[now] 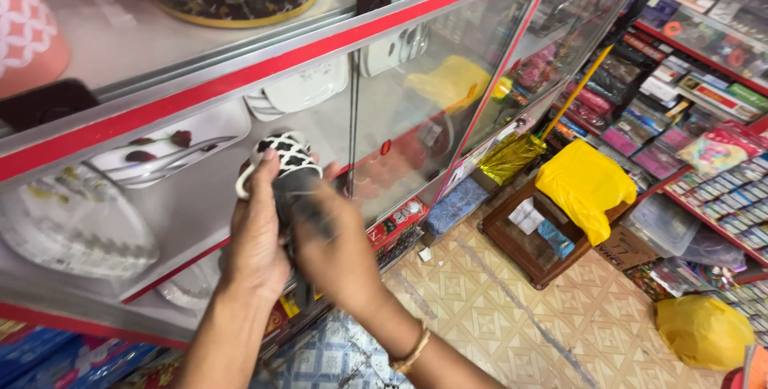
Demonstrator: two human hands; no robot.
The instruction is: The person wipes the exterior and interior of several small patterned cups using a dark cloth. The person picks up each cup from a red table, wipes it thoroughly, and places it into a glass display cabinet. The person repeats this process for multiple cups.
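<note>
Both hands are up in front of the glass-fronted display cabinet with red trim [448, 5], close together. Left hand [258, 237] is wrapped around a black mug with a white lattice pattern and white handle [290, 161], thumb up by the rim. Right hand [340, 249] is pretty blurred, pressed against the mug's lower side with a dark cloth-like thing [304, 213], so can't really tell how tight its grip is; a thin bangle sits on that wrist. Mug is in the air just in front of the glass. Behind the glass there's white plates with a fruit print [168, 149] and more white crockery. Further back on the patterned tile floor [512, 317] a small brown wooden stool [532, 245] has a yellow plastic bag [584, 185] on it, another yellow bag [704, 329] sits lower right, and packed shelves of colourful boxes [704, 93] run along the far wall
</note>
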